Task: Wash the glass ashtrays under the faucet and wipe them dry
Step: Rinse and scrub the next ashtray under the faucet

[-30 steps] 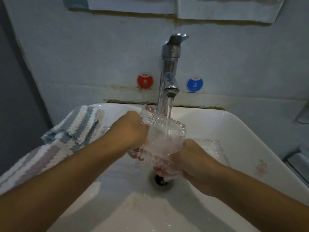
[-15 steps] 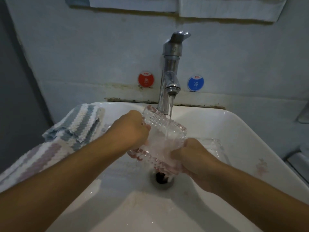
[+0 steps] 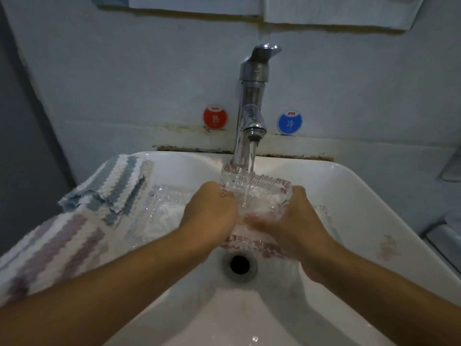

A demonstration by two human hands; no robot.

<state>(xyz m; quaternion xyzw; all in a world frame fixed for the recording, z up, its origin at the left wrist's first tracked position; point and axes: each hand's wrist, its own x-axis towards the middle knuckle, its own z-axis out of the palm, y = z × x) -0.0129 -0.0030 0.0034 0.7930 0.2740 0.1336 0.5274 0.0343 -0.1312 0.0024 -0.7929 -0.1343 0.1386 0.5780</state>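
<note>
White sink (image 3: 361, 196) fills the centre and lower frame, drain (image 3: 240, 265) at lower centre, wet film visible on the basin floor. Striped towel (image 3: 74, 228) draped over the sink's left rim, running toward the left edge of the frame. Chrome faucet (image 3: 252, 106) at upper centre, water running in a thin stream; red sticker (image 3: 215, 118) to its left on the wall, blue sticker (image 3: 289, 122) to its right. Glass ashtray (image 3: 254, 193) held at frame centre, directly under the stream and above the drain, tilted with its cavity facing the camera; water strikes the inside. Left hand (image 3: 212, 216) grips the ashtray's left edge, fingers curled round it; right hand (image 3: 296, 221) grips the right and lower edge, thumb laid across the glass. A second ashtray (image 3: 159, 216) lies in the basin at left centre, just beside the towel and partly behind the left forearm. A further clear glass edge (image 3: 321, 211) shows behind the right hand; probably a third ashtray, but glare and the hand hide too much to confirm. Step in hand, by judgement: rinsing, with drying not yet begun on this piece. Next move likely calls for turning the ashtray so the stream reaches the underside and ribbed walls, keeping a firm two-handed grip since wet glass is slippery, then shaking off water before reaching left for the towel.
</note>
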